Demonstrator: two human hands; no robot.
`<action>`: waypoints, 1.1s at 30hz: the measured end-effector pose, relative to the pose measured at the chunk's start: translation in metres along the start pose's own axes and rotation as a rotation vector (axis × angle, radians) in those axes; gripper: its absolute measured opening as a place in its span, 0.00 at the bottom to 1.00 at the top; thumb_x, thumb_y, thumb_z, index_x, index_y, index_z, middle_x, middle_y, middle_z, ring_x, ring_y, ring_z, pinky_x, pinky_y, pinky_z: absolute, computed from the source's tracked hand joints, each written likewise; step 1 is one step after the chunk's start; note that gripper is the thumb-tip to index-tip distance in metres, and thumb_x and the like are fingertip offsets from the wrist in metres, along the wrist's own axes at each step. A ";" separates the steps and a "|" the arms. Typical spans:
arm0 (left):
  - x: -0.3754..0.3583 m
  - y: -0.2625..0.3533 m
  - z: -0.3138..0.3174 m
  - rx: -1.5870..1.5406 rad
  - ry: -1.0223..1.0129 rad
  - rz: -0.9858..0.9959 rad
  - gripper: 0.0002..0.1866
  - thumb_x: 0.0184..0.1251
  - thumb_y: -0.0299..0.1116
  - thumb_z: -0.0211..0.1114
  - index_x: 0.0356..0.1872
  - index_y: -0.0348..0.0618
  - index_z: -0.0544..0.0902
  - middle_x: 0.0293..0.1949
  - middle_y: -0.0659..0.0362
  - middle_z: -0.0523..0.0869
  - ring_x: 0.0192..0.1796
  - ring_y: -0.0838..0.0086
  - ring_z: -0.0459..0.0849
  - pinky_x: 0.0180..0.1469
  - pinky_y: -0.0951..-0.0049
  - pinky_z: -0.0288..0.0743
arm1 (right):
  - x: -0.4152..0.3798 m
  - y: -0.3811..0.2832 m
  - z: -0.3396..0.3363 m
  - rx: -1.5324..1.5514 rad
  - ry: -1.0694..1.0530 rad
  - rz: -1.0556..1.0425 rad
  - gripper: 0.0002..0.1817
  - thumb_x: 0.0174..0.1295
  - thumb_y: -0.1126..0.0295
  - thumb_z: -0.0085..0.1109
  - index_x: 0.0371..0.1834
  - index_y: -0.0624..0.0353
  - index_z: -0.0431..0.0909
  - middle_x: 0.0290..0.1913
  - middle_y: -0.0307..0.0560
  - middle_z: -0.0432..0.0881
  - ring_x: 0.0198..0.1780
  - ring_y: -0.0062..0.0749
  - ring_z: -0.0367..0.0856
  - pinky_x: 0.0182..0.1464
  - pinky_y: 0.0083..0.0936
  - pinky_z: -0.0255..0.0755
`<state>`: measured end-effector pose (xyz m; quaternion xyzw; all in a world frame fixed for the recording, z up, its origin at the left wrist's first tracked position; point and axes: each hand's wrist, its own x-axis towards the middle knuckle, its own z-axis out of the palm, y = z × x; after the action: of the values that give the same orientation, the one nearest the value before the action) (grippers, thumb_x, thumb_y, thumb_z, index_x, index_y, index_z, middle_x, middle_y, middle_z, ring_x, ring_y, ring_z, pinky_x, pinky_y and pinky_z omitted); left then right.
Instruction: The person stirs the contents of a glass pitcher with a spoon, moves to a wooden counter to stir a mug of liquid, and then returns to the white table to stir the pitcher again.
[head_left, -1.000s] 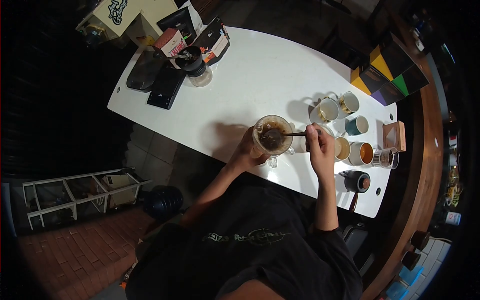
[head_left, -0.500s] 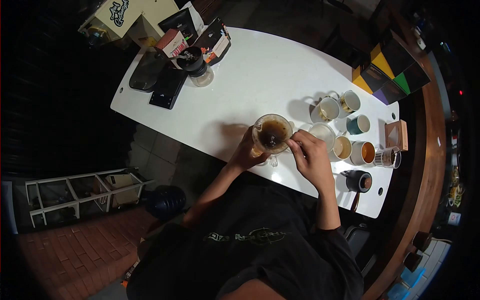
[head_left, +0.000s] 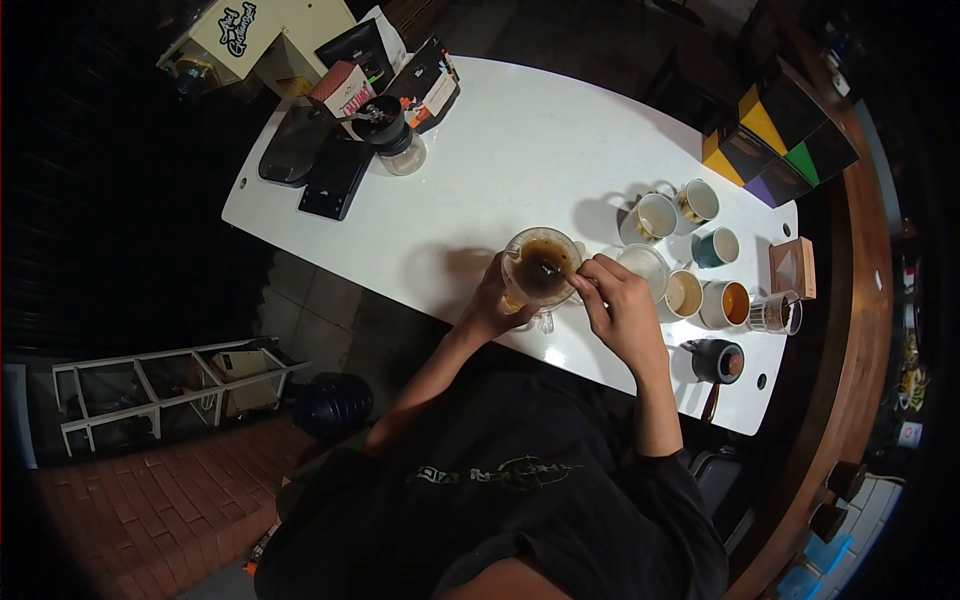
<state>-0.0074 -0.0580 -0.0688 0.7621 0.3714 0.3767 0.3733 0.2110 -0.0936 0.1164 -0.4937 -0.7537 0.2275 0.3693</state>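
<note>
Glass jug (head_left: 541, 268) with dark coffee inside sits between the two hands at the near edge of the white table (head_left: 500, 150). Left hand (head_left: 490, 300) wraps around its side, fingers curled tight. Right hand (head_left: 618, 305) pinches a thin spoon (head_left: 556, 271) that dips into the jug. Cups (head_left: 690, 255) stand just past the right hand, some with brown drink in them.

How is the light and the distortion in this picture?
Head view: fisheye lens, so the white table bows and the corners go black; light falls on the table only, the floor stays dim; the glass dripper throws a soft shadow to the picture's left.
</note>
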 end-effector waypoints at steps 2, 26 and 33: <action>-0.002 -0.006 0.004 -0.096 0.017 -0.067 0.46 0.59 0.53 0.74 0.74 0.37 0.65 0.66 0.45 0.72 0.69 0.51 0.73 0.70 0.54 0.70 | 0.000 -0.001 0.000 -0.011 0.005 -0.007 0.08 0.67 0.70 0.66 0.38 0.63 0.82 0.33 0.52 0.81 0.29 0.50 0.82 0.32 0.40 0.74; 0.002 0.024 -0.004 -0.138 0.085 -0.030 0.43 0.58 0.48 0.76 0.72 0.40 0.69 0.67 0.47 0.73 0.70 0.51 0.73 0.71 0.54 0.70 | -0.004 0.000 0.006 -0.098 0.001 -0.073 0.07 0.66 0.69 0.66 0.37 0.61 0.82 0.30 0.49 0.78 0.26 0.49 0.80 0.29 0.40 0.72; 0.003 0.017 -0.006 -0.075 0.036 -0.014 0.43 0.58 0.49 0.76 0.71 0.40 0.69 0.66 0.48 0.74 0.69 0.53 0.74 0.70 0.54 0.70 | -0.004 -0.003 0.009 0.096 0.025 0.060 0.07 0.70 0.73 0.62 0.37 0.67 0.81 0.31 0.54 0.82 0.27 0.49 0.80 0.31 0.38 0.72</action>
<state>-0.0059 -0.0611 -0.0505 0.7380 0.3691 0.4013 0.3976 0.2035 -0.0980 0.1113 -0.5006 -0.7222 0.2681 0.3949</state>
